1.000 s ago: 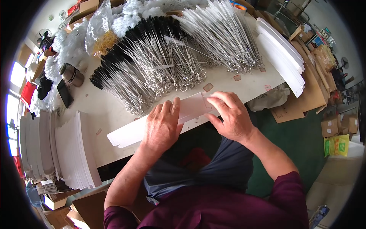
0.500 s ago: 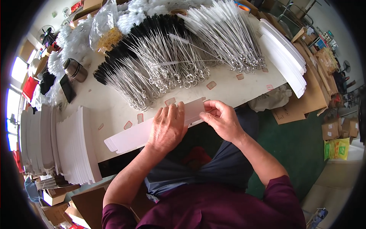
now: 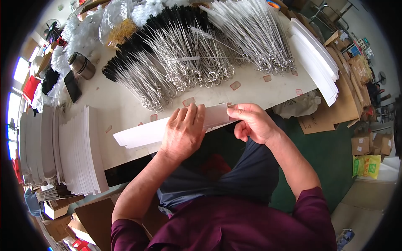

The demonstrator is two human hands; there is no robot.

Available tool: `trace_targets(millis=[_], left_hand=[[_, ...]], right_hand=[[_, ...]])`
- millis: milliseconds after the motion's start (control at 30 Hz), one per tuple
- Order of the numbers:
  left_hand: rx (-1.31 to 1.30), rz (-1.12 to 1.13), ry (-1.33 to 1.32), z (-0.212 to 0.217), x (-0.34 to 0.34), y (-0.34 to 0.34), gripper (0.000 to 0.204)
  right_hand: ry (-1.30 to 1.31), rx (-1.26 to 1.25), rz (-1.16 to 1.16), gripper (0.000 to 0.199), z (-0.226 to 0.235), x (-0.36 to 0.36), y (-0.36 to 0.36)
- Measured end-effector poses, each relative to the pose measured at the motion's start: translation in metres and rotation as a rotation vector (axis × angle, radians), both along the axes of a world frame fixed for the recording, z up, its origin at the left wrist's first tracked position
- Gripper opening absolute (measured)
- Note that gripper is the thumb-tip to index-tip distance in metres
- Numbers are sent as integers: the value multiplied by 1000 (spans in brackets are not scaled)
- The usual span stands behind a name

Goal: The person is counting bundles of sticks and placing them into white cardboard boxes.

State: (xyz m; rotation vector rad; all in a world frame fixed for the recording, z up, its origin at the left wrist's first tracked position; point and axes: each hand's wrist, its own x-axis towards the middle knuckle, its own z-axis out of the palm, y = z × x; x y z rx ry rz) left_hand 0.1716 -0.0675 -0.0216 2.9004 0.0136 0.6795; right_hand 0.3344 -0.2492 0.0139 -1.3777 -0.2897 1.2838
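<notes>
White card strip (image 3: 142,134): long, narrow, flat blank with rounded left end; lies slanted along the near edge of the table (image 3: 259,90), left end lower, right end raised off the edge; surface clean, no print that I can make out; a crease or flap seems to run near the right end, can't tell for sure.

Left hand (image 3: 184,131): flat, palm down, fingers spread and extended, pressing the strip's middle onto the table; not gripping, just pinning.

Right hand (image 3: 251,121): thumb and forefinger pinched closed on the strip's right end, other fingers curled loosely under; end held just past the table edge.

Progress, my read: this piece is mid-fold or mid-forming, not finished; one strip in work; nothing threaded or mounted on it yet.

Stock: thick stack of white blanks (image 3: 77,154) standing on edge at the left, near the strip's left end; second stack of white card pieces (image 3: 316,58) at the far right of the table; looks like plenty left to process.

Behind the strip: wire-handled brushes (image 3: 184,58) in big fanned heaps, ring ends toward the person, black and white bristle ends away; small tan labels (image 3: 188,101) scattered between brushes and strip; metal cup (image 3: 81,65) far left; cardboard boxes (image 3: 366,144) on the green floor to the right.
</notes>
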Motion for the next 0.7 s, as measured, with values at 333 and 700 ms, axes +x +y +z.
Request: trace_targets(millis=[333, 700], left_hand=[[-69, 3, 92, 3, 2, 4, 59], [-222, -40, 146, 0, 0, 0, 54]], right_hand=[[-798, 34, 52, 46, -9, -3, -9], [-1691, 124, 509, 60, -27, -9, 19]])
